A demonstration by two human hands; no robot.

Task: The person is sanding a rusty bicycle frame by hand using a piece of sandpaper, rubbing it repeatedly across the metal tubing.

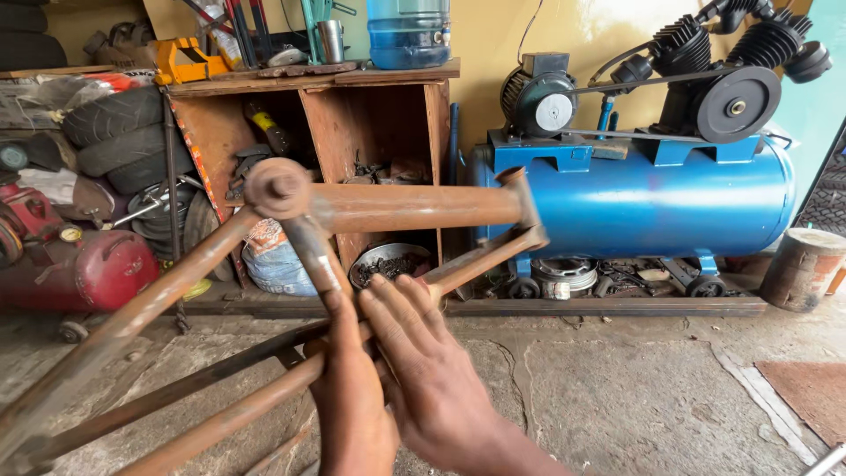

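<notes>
Against the far left wall, stacked tyres (119, 132) sit above a red tank (97, 269) on the concrete floor (617, 388). Across the middle, a rusty bicycle frame (388, 207) stretches from the lower left up to mid-picture, in front of a wooden shelf unit (352, 97). Low at centre, the left hand (348, 397) is closed round one of the frame's lower tubes, while the right hand (423, 353), just beside it, lies flat with fingers together against the same tubes. Further right stands a blue air compressor (634, 194), then a short wooden stump (802, 264).
</notes>
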